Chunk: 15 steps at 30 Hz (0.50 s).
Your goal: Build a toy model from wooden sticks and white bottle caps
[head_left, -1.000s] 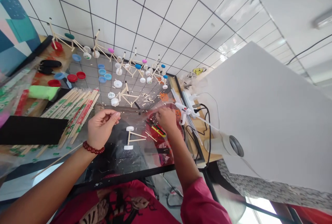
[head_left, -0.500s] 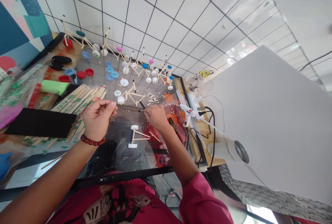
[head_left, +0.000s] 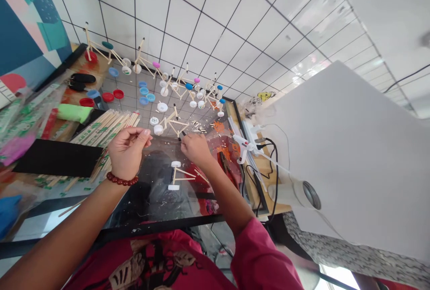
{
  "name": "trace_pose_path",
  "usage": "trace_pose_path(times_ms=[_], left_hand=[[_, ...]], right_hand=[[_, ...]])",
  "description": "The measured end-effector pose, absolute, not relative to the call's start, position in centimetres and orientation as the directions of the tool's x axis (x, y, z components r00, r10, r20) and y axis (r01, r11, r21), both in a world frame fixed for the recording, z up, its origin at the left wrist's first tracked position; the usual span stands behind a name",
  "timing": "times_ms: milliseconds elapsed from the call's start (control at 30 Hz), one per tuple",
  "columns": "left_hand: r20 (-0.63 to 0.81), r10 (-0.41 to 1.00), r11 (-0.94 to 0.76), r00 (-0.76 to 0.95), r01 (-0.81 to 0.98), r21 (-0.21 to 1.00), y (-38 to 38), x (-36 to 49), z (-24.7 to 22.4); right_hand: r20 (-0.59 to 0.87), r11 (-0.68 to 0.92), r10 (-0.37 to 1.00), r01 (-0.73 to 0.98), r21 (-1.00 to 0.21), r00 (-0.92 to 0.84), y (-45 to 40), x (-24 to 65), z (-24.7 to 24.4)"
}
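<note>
My left hand (head_left: 126, 151) hovers beside the bundle of chopsticks (head_left: 109, 124), thumb and fingertips pressed together; whatever they hold, if anything, is hidden. My right hand (head_left: 195, 149) is closed low over the glass tabletop, and a small dark bit shows at its fingertips, too small to name. Just beyond it stands a small tricycle frame of sticks (head_left: 176, 122) with white bottle-cap wheels. Nearer me lies a part-built stick frame (head_left: 183, 172) with two white caps, and loose short sticks (head_left: 200, 175) beside it.
Several stick tricycles (head_left: 191, 88) with coloured seats line the back wall. Blue caps (head_left: 144, 90) and red caps (head_left: 108, 97) lie left of them. A black sheet (head_left: 58, 157) rests at left. At right are a white glue gun (head_left: 242, 144), cables and scissors (head_left: 225, 164).
My right hand has moved slightly left and away from me, toward the tricycle frame. My left hand keeps its pinch nearly in place. The view has shifted a little.
</note>
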<state>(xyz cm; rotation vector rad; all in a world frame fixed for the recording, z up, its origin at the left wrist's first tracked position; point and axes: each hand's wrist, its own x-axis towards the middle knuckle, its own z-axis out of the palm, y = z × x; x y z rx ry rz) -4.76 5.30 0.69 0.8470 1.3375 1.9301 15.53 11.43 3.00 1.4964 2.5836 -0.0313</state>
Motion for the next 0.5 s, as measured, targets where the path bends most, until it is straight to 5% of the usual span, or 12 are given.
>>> trace_pose_path(times_ms=[233, 500], left_hand=[[0.145, 0.806, -0.264, -0.574, -0.129, 0.956, 5.3, -4.8, 0.4], [0.152, 0.817, -0.284, -0.557, -0.159, 0.945, 5.2, -5.0, 0.4]], right_hand=[[-0.110, 0.467, 0.877, 0.884, -0.039, -0.468, 12.0, 15.3, 3.1], [-0.086, 0.426, 0.903, 0.904, 0.040, -0.422, 12.0, 14.0, 2.1]])
